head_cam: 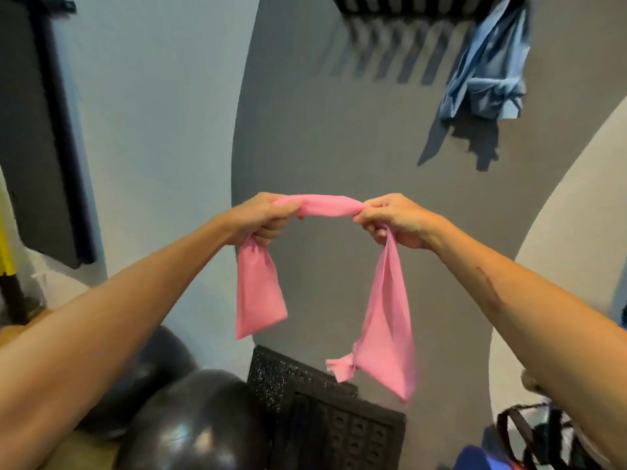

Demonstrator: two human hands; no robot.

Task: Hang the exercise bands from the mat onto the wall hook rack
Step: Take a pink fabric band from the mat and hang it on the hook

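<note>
A pink exercise band (325, 205) is stretched between both of my raised hands in front of the grey wall. My left hand (263, 217) grips one bunched part of it, and a loose end hangs below that fist. My right hand (393, 218) grips the other side, from which a longer end with a knot hangs down. The black wall hook rack (407, 6) is at the top edge, above and to the right of my hands. A blue band (488, 69) hangs from the rack's right part.
Two dark exercise balls (190, 425) sit low at the left. Black foam blocks (325, 422) stand against the wall below the band. A dark mat (37, 130) hangs on the left wall. A bag with black straps (539, 435) lies at the lower right.
</note>
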